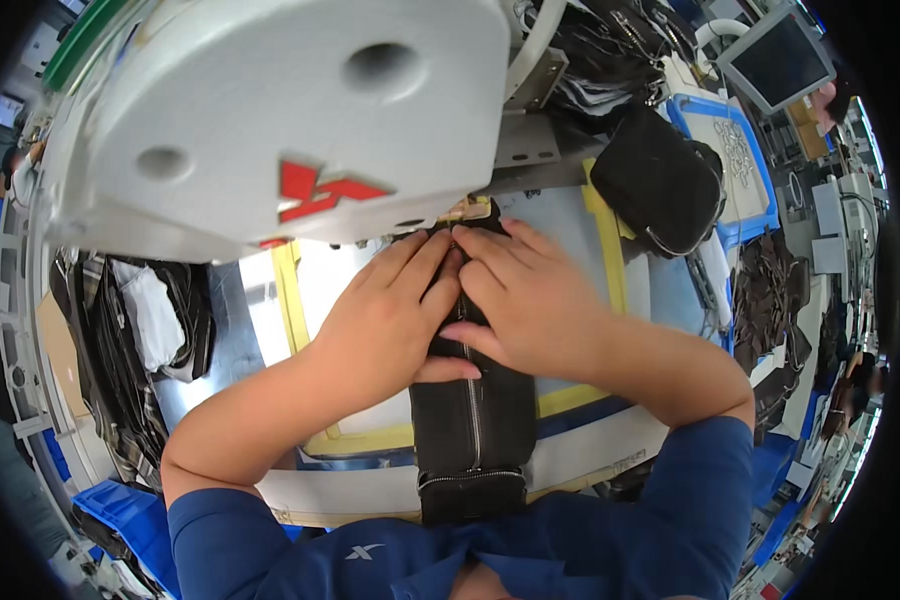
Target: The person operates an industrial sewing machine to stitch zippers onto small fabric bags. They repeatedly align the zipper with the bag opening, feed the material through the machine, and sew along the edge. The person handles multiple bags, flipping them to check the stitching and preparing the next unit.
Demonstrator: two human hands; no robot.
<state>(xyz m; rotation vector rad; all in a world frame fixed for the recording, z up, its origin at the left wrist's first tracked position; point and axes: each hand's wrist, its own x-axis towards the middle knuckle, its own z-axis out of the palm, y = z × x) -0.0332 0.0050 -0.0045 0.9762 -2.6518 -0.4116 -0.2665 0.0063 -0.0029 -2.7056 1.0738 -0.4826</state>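
Note:
A long black fabric panel (502, 415) with a metal zipper down its middle stretches from the sewing machine (270, 110) toward my body. My left hand (388, 310) lies on its left half, fingers extended forward and pressed down. On its right half rests my right hand (530, 290), fingers stretched toward the machine's needle area and thumb near the zipper. The fingertips of both hands nearly meet close to the brass-coloured plate (467, 210). The machine head hides the needle. A second, crosswise zipper (470, 477) runs along the panel's near end.
A black zippered pouch (658, 180) sits right of the machine. Beyond it stands a blue-rimmed tray (725, 155) with small metal parts, below a grey screen (776, 58). Stacked dark fabric pieces (110, 340) lie left. Yellow tape (610, 240) borders the work surface. A blue bin (130, 525) stands lower left.

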